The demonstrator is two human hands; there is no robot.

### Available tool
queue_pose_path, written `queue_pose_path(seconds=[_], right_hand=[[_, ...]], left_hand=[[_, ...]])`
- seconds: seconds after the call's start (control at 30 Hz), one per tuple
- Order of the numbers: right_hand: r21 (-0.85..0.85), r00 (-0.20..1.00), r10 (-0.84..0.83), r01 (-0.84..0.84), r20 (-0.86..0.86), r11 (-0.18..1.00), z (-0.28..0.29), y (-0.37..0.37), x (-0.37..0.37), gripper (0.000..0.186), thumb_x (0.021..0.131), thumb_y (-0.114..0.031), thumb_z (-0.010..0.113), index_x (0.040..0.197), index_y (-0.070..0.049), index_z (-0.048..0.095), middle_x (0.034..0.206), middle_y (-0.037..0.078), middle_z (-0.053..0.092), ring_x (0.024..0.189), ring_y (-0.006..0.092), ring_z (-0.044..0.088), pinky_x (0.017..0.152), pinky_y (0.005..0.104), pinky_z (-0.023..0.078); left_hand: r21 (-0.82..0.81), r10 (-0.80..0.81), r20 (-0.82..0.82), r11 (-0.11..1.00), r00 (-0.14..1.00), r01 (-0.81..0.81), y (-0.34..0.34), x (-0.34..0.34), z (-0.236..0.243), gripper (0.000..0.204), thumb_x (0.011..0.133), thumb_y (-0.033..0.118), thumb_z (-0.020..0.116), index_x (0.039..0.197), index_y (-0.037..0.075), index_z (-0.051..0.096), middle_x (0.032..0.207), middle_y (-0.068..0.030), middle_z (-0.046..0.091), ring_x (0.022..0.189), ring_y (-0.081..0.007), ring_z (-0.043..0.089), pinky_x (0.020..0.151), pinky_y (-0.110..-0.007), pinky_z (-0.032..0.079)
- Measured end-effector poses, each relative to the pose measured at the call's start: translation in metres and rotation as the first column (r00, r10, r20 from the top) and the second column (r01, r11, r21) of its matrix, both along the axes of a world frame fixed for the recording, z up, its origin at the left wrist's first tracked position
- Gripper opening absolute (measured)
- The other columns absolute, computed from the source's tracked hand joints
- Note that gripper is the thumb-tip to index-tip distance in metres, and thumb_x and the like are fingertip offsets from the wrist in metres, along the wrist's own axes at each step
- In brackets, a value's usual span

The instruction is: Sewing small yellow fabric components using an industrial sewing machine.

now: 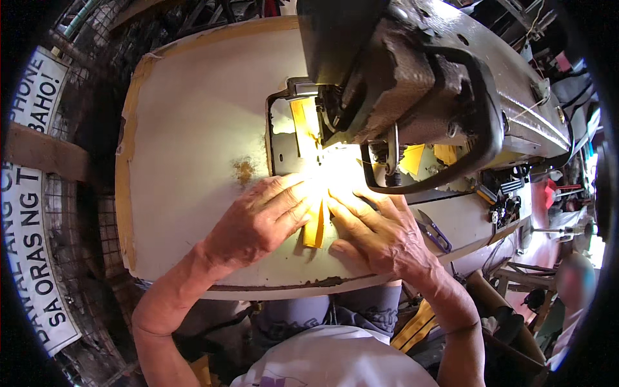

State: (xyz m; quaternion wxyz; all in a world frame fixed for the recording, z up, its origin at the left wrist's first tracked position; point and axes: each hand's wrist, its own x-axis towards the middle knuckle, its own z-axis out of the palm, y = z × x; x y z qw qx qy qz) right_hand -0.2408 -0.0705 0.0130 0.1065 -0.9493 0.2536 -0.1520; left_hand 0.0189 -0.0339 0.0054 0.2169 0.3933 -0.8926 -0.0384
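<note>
A narrow yellow strip (314,233), which looks like fabric, runs lengthwise under the needle area of a dark brown sewing machine (412,84). Its near end lies on the white tabletop (193,129), and its far end passes over the metal plate. My left hand (255,222) is on the strip's left side, its bent fingers close together with their tips on the strip; its thumb is hidden. On the other side my right hand (380,235) lies with fingers stretched and spread, fingertips beside the strip. Bright lamp glare washes out the fingertips and the needle.
Small purple-handled snips (435,233) lie right of my right hand. Yellow pieces (412,158) sit beneath the machine arm. A screwdriver (483,192) and small tools are farther right. Folded yellow material (416,327) is below the table's edge. Lettered signs (55,258) hang on the left mesh.
</note>
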Motion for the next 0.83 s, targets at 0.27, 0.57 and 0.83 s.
queue_pose_path(seconds=[0.27,0.57,0.83], right_hand=[[0.015,1.0,-0.001,0.001,-0.003,1.0,0.001,0.0,0.0,0.054,0.091,-0.037,0.07,0.135,-0.006,0.063,0.134,0.011,0.063,0.119,0.0289,0.056,0.103,0.0455,0.041],[0.045,1.0,-0.007,0.007,-0.005,0.999,0.0,0.0,0.0,0.051,0.089,-0.036,0.072,0.129,-0.006,0.064,0.131,0.01,0.064,0.115,0.0285,0.057,0.101,0.0445,0.042],[0.014,0.998,0.047,-0.047,0.033,0.999,-0.012,-0.012,-0.001,0.055,0.083,-0.028,0.073,0.133,-0.008,0.062,0.14,0.012,0.06,0.121,0.0289,0.054,0.102,0.0448,0.042]], left_hand=[[-0.013,0.028,0.002,1.0,1.0,-0.028,0.0,-0.005,0.001,0.036,0.085,0.015,0.065,0.117,-0.001,0.07,0.12,-0.0149,0.066,0.117,-0.0324,0.063,0.103,-0.043,0.05],[0.01,0.041,-0.009,0.999,0.999,-0.041,0.001,-0.009,0.003,0.033,0.086,0.012,0.065,0.116,-0.002,0.069,0.119,-0.016,0.066,0.116,-0.0333,0.063,0.105,-0.045,0.05],[0.103,0.238,0.003,0.966,0.971,-0.238,0.003,-0.041,0.02,0.044,0.078,0.026,0.082,0.112,0.001,0.069,0.116,-0.0159,0.067,0.118,-0.0327,0.06,0.109,-0.051,0.042]])
